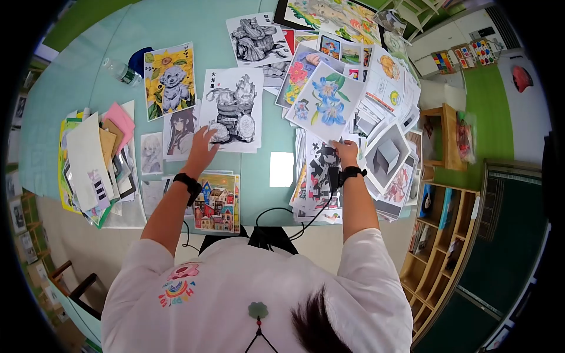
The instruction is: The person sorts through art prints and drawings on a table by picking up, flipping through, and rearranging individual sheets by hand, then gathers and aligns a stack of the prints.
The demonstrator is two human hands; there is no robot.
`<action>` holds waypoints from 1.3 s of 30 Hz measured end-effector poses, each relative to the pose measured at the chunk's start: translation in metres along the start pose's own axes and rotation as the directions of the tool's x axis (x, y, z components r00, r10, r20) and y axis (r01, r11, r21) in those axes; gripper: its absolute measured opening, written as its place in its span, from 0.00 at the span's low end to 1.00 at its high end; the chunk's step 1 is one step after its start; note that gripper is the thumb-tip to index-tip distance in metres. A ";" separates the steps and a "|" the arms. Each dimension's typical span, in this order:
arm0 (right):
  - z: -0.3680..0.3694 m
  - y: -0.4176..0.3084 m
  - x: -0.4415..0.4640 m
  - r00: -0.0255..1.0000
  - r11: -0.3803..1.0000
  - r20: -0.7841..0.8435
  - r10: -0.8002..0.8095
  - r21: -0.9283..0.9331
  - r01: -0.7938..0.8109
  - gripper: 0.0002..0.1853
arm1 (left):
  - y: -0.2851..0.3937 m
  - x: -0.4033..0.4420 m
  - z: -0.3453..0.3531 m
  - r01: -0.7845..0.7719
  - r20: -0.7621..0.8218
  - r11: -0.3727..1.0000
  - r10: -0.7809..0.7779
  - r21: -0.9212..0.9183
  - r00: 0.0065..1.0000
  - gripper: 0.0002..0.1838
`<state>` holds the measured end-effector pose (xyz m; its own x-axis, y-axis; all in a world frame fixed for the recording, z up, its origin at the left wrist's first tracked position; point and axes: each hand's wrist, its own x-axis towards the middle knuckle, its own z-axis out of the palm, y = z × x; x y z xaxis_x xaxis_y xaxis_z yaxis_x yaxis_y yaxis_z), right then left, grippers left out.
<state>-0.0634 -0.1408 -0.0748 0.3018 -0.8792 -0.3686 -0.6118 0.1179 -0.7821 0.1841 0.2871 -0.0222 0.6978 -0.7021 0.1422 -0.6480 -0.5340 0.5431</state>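
My left hand (202, 145) lies with its fingers spread over the lower left corner of a black-and-white dragon fruit drawing (234, 106). Under that sheet's left side is a long-haired anime portrait (178, 132). With its fingers closed, my right hand (347, 153) is at the bottom corner of a blue flower drawing (327, 97) and appears to pinch it; the fingertips are partly hidden. Just below, a black, white and red anime drawing (321, 176) tops a stack of papers. A colorful house painting (218, 203) lies below my left forearm.
A puppy-and-sunflower picture (170, 82) and a plastic bottle (120, 72) are at the left back. Folders and papers (88, 165) pile up at the far left. More artwork (385, 76) is heaped at the right. A black cable (276, 210) loops over the table's near edge.
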 end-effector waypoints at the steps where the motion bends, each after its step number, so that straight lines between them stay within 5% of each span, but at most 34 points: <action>1: 0.005 0.021 0.019 0.997 0.996 -0.061 -0.055 -0.071 0.051 0.27 | 0.014 0.009 -0.017 0.034 0.015 0.975 -0.032 -0.220 0.999 0.20; 4: -0.014 -0.011 -0.012 0.966 0.962 -0.156 -0.207 -0.214 0.172 0.25 | 0.080 0.024 -0.100 0.119 0.117 0.693 -0.050 -0.711 0.992 0.13; 6: -0.033 -0.023 -0.042 0.988 0.976 -0.130 -0.084 -0.212 0.055 0.26 | 0.117 0.030 -0.144 0.083 0.116 0.499 0.035 -0.863 0.993 0.10; 8: -0.055 0.028 -0.041 0.986 0.984 -0.157 -0.049 -0.175 0.021 0.26 | 0.130 0.030 -0.136 0.194 0.260 0.499 0.066 -0.845 0.963 0.12; 10: -0.080 0.087 -0.044 0.936 0.787 -0.160 -0.314 -0.595 0.162 0.30 | 0.132 0.024 -0.112 0.285 0.382 0.517 0.090 -0.807 0.920 0.16; 11: -0.087 0.079 -0.066 0.971 0.857 -0.217 -0.099 -0.515 -0.028 0.36 | 0.126 0.013 -0.078 0.323 0.435 0.537 0.093 -0.779 0.896 0.18; 12: -0.093 0.071 -0.091 0.968 0.764 -0.196 -0.157 -0.646 -0.007 0.38 | 0.122 0.002 -0.046 0.359 0.485 0.558 0.091 -0.748 0.870 0.21; 14: -0.102 0.076 -0.115 0.986 0.862 -0.052 -0.158 -0.494 0.112 0.39 | 0.122 -0.024 0.004 0.423 0.575 0.610 0.067 -0.670 0.816 0.26; 18: -0.100 0.100 -0.133 0.994 0.796 0.018 -0.112 -0.596 0.101 0.44 | 0.148 -0.058 0.057 0.554 0.726 0.657 -0.014 -0.512 0.687 0.37; 22: -0.110 0.096 -0.139 0.971 0.826 0.061 -0.232 -0.515 0.230 0.39 | 0.179 -0.068 0.110 0.625 0.723 0.619 -0.130 -0.476 0.679 0.41; 23: -0.117 0.097 -0.126 0.989 0.922 0.146 -0.014 -0.381 0.070 0.36 | 0.187 -0.067 0.124 0.621 0.708 0.615 -0.140 -0.486 0.692 0.41; 26: -0.128 0.080 -0.113 0.970 0.998 0.239 0.049 0.022 -0.056 0.29 | 0.225 -0.038 0.137 0.656 0.728 0.499 -0.070 -0.566 0.682 0.39; 27: -0.129 0.072 -0.108 0.950 0.989 0.311 0.026 0.132 -0.070 0.27 | 0.222 -0.038 0.164 0.552 0.636 0.663 -0.146 -0.505 0.757 0.35; 31: -0.135 0.048 -0.101 0.866 0.938 0.479 0.140 0.216 -0.270 0.25 | 0.248 -0.031 0.171 0.745 0.607 0.230 -0.456 -0.626 0.651 0.22; 32: -0.140 0.038 -0.102 0.816 0.896 0.543 0.197 0.238 -0.374 0.24 | 0.249 -0.032 0.170 0.795 0.697 0.178 -0.397 -0.580 0.597 0.20; 34: -0.131 0.051 -0.099 0.794 0.923 0.587 0.158 0.197 -0.330 0.22 | 0.248 -0.031 0.165 0.880 0.842 0.085 -0.262 -0.467 0.472 0.17; 35: -0.127 0.057 -0.101 0.833 0.934 0.546 0.085 0.248 -0.258 0.20 | 0.252 -0.039 0.172 0.816 0.782 0.073 -0.248 -0.574 0.572 0.15; 38: -0.126 0.061 -0.108 0.838 0.956 0.538 0.093 0.186 -0.226 0.19 | 0.266 -0.052 0.180 0.738 0.681 0.201 -0.289 -0.644 0.673 0.15; 39: -0.128 0.067 -0.112 0.827 0.942 0.555 0.090 0.221 -0.251 0.20 | 0.275 -0.052 0.172 0.793 0.740 0.179 -0.286 -0.583 0.609 0.21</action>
<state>-0.2320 -0.0935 -0.0214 0.6001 -0.4601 -0.6543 -0.4907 0.4343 -0.7554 -0.0831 0.0955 -0.0229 0.3836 -0.6235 -0.6812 0.6153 -0.3775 0.6920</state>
